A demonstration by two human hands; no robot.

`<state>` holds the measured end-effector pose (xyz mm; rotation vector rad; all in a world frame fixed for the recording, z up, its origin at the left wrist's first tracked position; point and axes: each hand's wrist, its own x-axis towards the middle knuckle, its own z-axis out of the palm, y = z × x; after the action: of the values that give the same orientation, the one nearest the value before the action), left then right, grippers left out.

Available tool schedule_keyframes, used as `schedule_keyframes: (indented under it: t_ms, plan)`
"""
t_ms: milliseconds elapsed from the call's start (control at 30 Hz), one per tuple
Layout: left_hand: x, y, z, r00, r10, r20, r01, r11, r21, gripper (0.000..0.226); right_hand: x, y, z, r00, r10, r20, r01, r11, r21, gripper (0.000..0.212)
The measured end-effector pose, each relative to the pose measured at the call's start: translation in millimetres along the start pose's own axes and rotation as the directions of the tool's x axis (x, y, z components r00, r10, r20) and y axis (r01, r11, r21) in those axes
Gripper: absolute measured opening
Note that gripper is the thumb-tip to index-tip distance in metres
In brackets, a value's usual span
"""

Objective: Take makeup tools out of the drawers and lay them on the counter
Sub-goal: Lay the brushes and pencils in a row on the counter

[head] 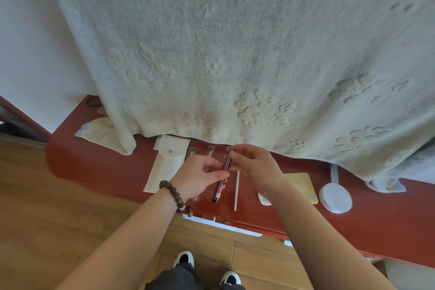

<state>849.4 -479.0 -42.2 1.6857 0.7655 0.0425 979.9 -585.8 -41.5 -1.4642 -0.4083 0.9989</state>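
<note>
Two hands held one dark pencil [222,175] above the red counter [98,162]; I judged the laying-down step underway, needing a bare strip beside the thin stick [236,189] just right of it. My left hand [200,178] pinched its middle, my right hand [255,163] pinched its far end, fingers curled.

A red-brown tabletop [381,223] runs across the room at a slant, set against a plain white wall [30,42]. A large cream blanket [235,54] embossed with flower patterns hangs over the wall, its lower edge draped onto the tabletop. Below lies a wood-plank floor [58,219]. Soft, even daylight fills the scene.
</note>
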Motion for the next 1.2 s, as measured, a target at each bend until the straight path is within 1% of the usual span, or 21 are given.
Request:
schedule_keyframes:
  t_ms: [100,167,200,267,300,367,433,500,567,700,800,900,967,1033,1067,1133,1200]
  plan:
    - [1,-1,-7,1.0,-0.006,0.006,0.005,1.0,0.016,0.002,7,1,8,0.998,0.035,0.049,-0.037,0.998,0.047,0.014]
    - [1,-2,-10,1.0,-0.019,0.0,0.019,1.0,-0.011,0.001,12,0,13,0.998,0.042,0.035,-0.045,0.996,0.076,0.012]
    - [1,-4,-10,1.0,-0.03,0.007,0.03,1.0,0.005,0.001,16,-1,13,0.999,0.036,-0.004,-0.035,0.993,0.117,0.01]
    - [-2,-15,-6,0.997,-0.057,0.059,0.051,0.994,0.097,0.003,28,-7,3,0.99,0.007,-0.138,0.023,0.976,0.217,0.01]
    - [-6,-21,-4,0.994,-0.074,0.075,0.063,0.989,0.131,0.004,34,-10,-5,0.983,-0.012,-0.185,0.053,0.974,0.221,0.01]
    - [-12,-30,-1,0.995,-0.087,0.048,0.079,0.986,0.147,0.008,40,-11,-17,0.981,-0.034,-0.193,0.063,0.988,0.145,0.009]
    - [-8,-35,-3,0.997,-0.082,-0.01,0.083,0.991,0.106,0.01,40,-4,-18,0.986,-0.022,-0.163,0.034,0.997,0.071,0.008]
    - [0,-34,-5,0.995,-0.087,-0.047,0.089,0.995,0.054,0.006,37,8,-12,0.989,-0.01,-0.147,0.012,1.0,0.016,0.009]
    - [10,-36,-7,0.992,-0.107,-0.065,0.109,0.994,0.028,0.009,35,19,-7,0.985,0.01,-0.171,-0.016,0.999,-0.037,0.011]
    - [33,-44,-9,0.984,-0.145,-0.098,0.157,0.98,0.123,0.013,33,42,-1,0.961,0.067,-0.267,-0.116,0.978,-0.173,0.012]
    - [49,-50,-7,0.984,-0.168,-0.063,0.177,0.963,0.203,0.015,36,58,4,0.939,0.082,-0.333,-0.184,0.94,-0.287,0.013]
    - [61,-57,-1,0.983,-0.181,-0.021,0.177,0.918,0.354,0.016,40,72,11,0.925,0.049,-0.376,-0.228,0.865,-0.448,0.011]
    - [66,-62,5,0.98,-0.194,-0.046,0.195,0.893,0.406,0.026,44,79,16,0.929,0.027,-0.369,-0.249,0.782,-0.571,0.01]
    - [70,-68,11,0.98,-0.179,-0.087,0.198,0.847,0.493,0.026,46,83,20,0.931,0.032,-0.363,-0.28,0.699,-0.658,0.015]
    - [71,-69,14,0.981,-0.166,-0.099,0.193,0.824,0.533,0.025,48,85,22,0.932,0.037,-0.361,-0.292,0.669,-0.684,0.016]
    - [72,-73,20,0.982,-0.137,-0.128,0.185,0.811,0.554,0.025,51,88,24,0.931,0.05,-0.361,-0.31,0.63,-0.712,0.017]
    - [73,-76,25,0.979,-0.121,-0.162,0.192,0.804,0.562,0.033,54,93,25,0.93,0.06,-0.363,-0.323,0.603,-0.729,0.017]
